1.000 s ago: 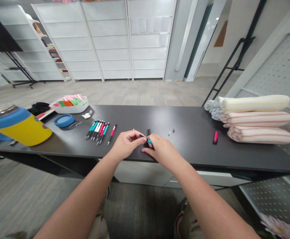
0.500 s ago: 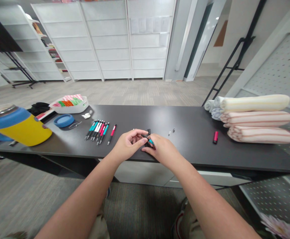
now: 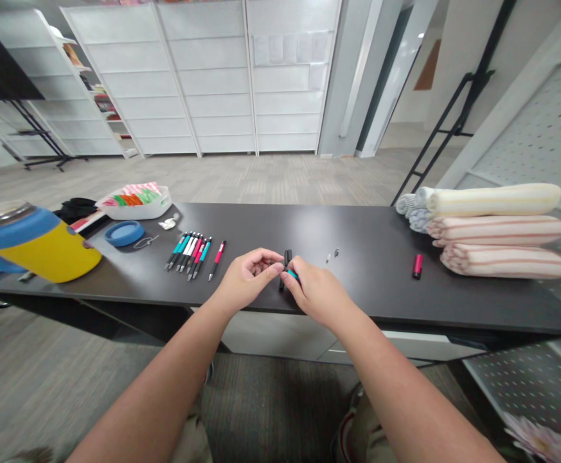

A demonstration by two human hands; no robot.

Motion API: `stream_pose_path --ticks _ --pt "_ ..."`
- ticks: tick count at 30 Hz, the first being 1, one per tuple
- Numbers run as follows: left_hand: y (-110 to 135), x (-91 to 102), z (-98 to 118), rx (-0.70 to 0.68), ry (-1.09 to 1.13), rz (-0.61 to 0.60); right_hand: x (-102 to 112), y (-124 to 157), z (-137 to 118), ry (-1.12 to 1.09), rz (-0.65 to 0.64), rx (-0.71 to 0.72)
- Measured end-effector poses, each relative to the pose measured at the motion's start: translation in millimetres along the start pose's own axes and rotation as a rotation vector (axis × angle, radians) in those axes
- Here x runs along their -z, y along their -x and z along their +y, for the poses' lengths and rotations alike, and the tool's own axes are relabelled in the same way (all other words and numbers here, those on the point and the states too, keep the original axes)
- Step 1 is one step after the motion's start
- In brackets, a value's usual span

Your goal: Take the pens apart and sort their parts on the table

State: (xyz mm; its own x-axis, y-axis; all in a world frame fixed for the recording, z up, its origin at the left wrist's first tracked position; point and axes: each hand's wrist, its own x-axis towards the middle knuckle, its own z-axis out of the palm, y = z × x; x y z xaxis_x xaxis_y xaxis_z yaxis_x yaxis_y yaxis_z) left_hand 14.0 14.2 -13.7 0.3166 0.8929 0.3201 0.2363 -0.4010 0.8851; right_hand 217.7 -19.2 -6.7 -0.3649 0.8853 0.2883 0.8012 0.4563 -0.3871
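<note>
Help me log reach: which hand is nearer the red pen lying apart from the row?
Left. The left hand is just right of the red pen, not touching; the right hand is farther right.

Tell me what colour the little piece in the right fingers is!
The little piece looks turquoise where it shows, in the head view.

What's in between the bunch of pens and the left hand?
One pink-and-black pen lies between the bunch of pens and the left hand, in the head view.
</note>
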Motion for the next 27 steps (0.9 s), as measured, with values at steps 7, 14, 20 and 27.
stream_pose_path --ticks 7,14,20,27 --pt "-1.1 3.5 0.5 0.044 0.034 -0.025 1.4 0.4 2.9 -0.056 -0.005 0.093" --pt "1.7 -0.6 3.1 0.002 -0.009 0.046 0.4 0.8 7.4 -0.15 0.063 0.042" --pt "4.8 -13.6 10.9 -0.085 -0.491 0.007 2.8 -0.1 12.2 -0.241 0.227 -0.1" --pt "5.9 -24.2 7.0 -0.037 -0.666 0.004 2.2 -0.8 11.7 -0.213 0.197 -0.084"
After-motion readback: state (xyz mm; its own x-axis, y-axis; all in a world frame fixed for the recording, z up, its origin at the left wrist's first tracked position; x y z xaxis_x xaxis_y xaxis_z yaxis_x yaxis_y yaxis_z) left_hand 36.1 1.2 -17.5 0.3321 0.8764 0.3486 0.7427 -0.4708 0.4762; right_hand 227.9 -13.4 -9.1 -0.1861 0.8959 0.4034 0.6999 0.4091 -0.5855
